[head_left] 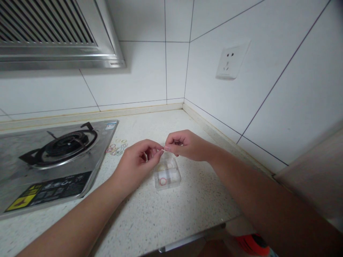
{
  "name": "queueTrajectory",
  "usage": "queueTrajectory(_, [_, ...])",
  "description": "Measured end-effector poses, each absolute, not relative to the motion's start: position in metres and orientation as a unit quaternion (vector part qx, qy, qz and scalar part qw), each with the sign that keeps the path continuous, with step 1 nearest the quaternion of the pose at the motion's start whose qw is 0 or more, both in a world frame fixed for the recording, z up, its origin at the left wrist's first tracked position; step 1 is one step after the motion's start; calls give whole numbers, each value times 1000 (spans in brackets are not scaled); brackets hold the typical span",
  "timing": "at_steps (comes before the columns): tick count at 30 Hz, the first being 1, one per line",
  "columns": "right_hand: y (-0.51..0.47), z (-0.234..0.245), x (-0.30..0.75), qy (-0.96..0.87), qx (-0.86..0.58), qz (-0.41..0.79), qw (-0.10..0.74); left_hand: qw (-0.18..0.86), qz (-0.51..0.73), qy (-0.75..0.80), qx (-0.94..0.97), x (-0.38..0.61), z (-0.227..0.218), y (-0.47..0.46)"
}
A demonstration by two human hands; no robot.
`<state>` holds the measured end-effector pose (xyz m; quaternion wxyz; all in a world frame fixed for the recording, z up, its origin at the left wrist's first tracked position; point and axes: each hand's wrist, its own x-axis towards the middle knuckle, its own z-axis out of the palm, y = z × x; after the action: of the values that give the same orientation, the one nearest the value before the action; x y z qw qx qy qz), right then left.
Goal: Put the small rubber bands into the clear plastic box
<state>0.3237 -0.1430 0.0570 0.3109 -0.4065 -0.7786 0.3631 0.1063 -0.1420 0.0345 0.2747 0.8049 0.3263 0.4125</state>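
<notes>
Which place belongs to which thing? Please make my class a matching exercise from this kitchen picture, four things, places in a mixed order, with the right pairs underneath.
Things
1. clear box
2. red ring
3. scattered coloured rings
4. socket

Places
A. on the right-hand tiled wall
B. on the counter, close to the right edge of the stove
C. on the counter, partly hidden by the left hand and right hand
D. in the compartment nearest the viewer

Right pairs
1-C, 2-D, 3-B, 4-A
</notes>
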Motion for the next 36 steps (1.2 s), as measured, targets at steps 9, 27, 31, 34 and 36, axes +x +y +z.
queueTrajectory(9, [-143, 57, 324, -782, -406, 359, 307, 279, 411, 329, 803, 106, 34, -142])
queueTrajectory(27, [-142, 54, 322, -780, -408, 335, 337, 433, 391, 329, 743, 110, 34, -142])
queueTrajectory(31, [-142, 56, 322, -779, -408, 335, 340, 430, 406, 332, 735, 110, 32, -139])
queueTrajectory(34, [-142, 56, 323, -781, -401, 334, 342, 436, 412, 337, 726, 110, 33, -140])
queueTrajectory(36, [-142, 56, 323, -786, -398, 334, 335, 435, 415, 336, 725, 110, 34, -141])
